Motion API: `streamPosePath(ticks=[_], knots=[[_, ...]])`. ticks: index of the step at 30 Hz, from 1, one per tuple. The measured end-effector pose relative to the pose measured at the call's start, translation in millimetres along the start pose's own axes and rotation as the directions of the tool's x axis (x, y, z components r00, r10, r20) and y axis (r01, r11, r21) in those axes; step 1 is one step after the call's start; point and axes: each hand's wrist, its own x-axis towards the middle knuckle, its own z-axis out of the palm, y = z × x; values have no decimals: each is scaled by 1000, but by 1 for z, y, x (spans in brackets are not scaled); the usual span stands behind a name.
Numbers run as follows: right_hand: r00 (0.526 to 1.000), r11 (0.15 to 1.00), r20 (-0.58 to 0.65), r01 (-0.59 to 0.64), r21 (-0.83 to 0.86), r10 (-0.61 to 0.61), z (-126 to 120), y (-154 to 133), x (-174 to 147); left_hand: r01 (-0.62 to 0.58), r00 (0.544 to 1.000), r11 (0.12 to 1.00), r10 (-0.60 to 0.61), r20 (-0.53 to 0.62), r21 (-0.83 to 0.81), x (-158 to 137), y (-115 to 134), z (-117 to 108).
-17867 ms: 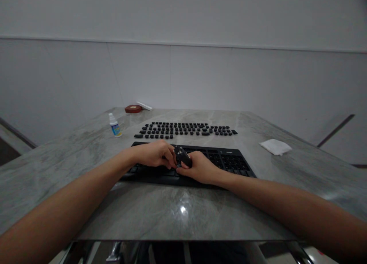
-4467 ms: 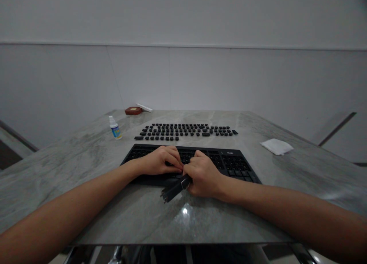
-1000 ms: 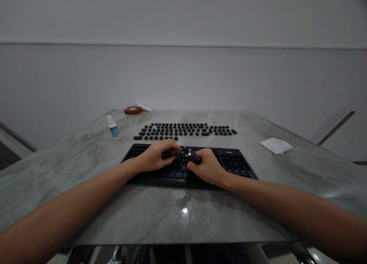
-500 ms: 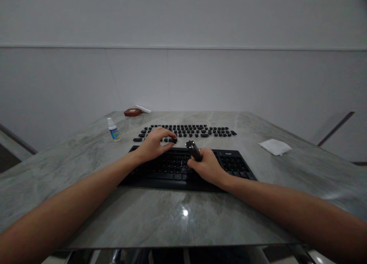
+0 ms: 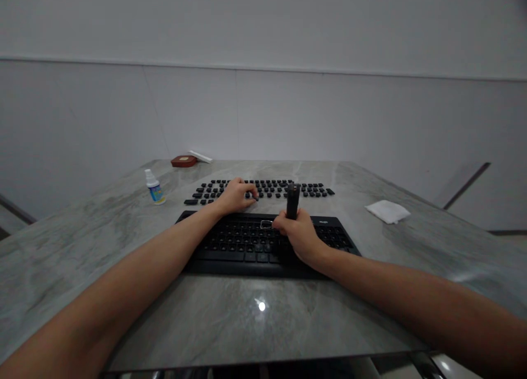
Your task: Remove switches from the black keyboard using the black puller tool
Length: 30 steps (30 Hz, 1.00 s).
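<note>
A black keyboard (image 5: 247,253) lies on the marble table (image 5: 255,313) in front of me. Behind it, rows of loose black keycaps (image 5: 284,188) are laid out. My left hand (image 5: 236,196) reaches past the keyboard to the near row of keycaps, fingertips pinching a small black keycap (image 5: 250,195). My right hand (image 5: 298,237) rests on the keyboard's middle and grips a black keycap puller tool (image 5: 292,200), held upright. A bare socket (image 5: 266,224) shows pale just left of that hand.
A small white bottle with a blue label (image 5: 154,187) stands at the left. A red-brown round dish (image 5: 183,160) and a white strip (image 5: 200,157) lie at the far left corner. A folded white cloth (image 5: 387,211) lies to the right.
My left hand has moved away from the keyboard to the keycap rows with a keycap. My right hand has tipped the tool from lying across the keys to standing upright.
</note>
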Motion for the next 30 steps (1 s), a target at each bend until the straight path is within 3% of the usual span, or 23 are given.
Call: streamPosePath(ticks=[16, 30], knots=[[999, 1000, 51, -5, -27, 6, 0, -3, -1, 93, 983, 995, -98, 154, 37, 1, 2, -2], [998, 999, 58, 3, -42, 0, 0, -1, -2, 79, 987, 997, -78, 141, 4, -1, 4, -2]])
